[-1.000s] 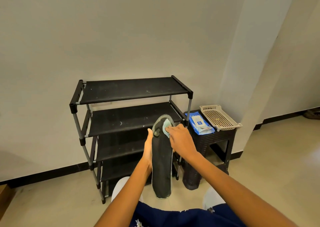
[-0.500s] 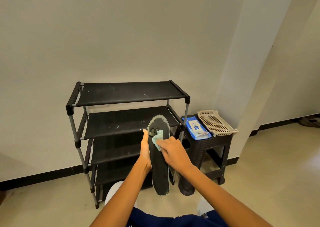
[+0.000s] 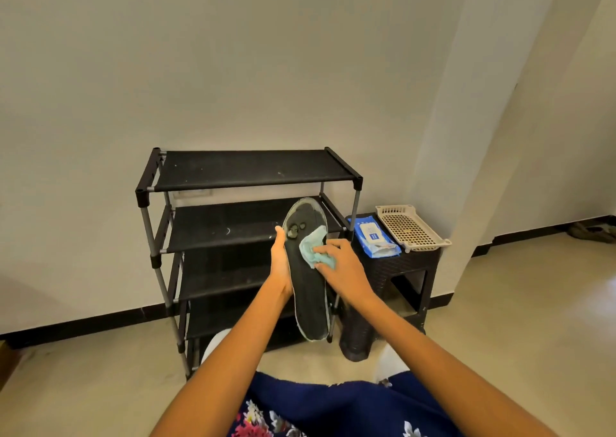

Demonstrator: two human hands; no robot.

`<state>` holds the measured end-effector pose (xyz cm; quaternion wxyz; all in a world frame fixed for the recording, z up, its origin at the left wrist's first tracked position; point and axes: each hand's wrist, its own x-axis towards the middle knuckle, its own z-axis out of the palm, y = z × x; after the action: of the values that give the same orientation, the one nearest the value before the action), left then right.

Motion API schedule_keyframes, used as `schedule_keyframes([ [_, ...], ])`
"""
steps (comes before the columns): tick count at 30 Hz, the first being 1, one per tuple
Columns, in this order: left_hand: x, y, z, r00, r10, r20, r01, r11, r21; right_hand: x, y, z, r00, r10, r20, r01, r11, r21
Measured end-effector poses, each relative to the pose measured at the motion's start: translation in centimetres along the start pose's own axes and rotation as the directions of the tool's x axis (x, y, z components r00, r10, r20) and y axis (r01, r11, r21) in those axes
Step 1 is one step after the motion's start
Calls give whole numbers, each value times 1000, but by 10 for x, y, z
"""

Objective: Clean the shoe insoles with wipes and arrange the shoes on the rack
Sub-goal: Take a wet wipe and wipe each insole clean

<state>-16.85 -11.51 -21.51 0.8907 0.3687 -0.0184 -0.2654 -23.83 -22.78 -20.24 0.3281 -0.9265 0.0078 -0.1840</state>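
Head view shows the right hand (image 3: 340,266) pinching a bunched teal wipe (image 3: 311,248) against the dark insole (image 3: 308,290), while the left hand (image 3: 280,263) clasps the insole's edge, holding it upright in front of the shoe rack (image 3: 253,169). Looks like mid-wipe; next probably calls for rubbing down toward the heel. No shoes on that rack yet.

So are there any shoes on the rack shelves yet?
No, every visible shelf of the black shoe rack is bare, while the left hand holds the insole in front of it.
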Motion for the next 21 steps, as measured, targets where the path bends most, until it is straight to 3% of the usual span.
schedule_keyframes([
  [3,-2,-3,9,998,-17,64,21,997,-68,6,6,-4,998,35,-52,-34,999,20],
  [7,-8,-19,17,990,-1,142,12,997,-80,17,13,-7,953,176,-248,-136,976,168],
  [9,-9,-31,17,991,5,136,3,998,-59,18,18,-6,941,220,-255,-169,963,208],
  [11,-7,-40,18,995,-3,99,7,999,-37,12,24,-1,976,121,-180,-106,990,92],
  [13,-1,-42,17,998,-5,62,7,999,-42,1,30,6,993,-58,-102,52,997,-61],
  [16,12,-40,12,998,-55,18,56,997,-50,-15,32,4,975,-219,-39,214,972,-100],
  [19,26,-39,3,995,-100,24,102,989,-102,-21,37,-8,947,-316,52,320,941,-108],
  [21,27,-40,3,993,-104,54,107,991,-74,-13,44,-14,955,-294,-30,289,950,-118],
])
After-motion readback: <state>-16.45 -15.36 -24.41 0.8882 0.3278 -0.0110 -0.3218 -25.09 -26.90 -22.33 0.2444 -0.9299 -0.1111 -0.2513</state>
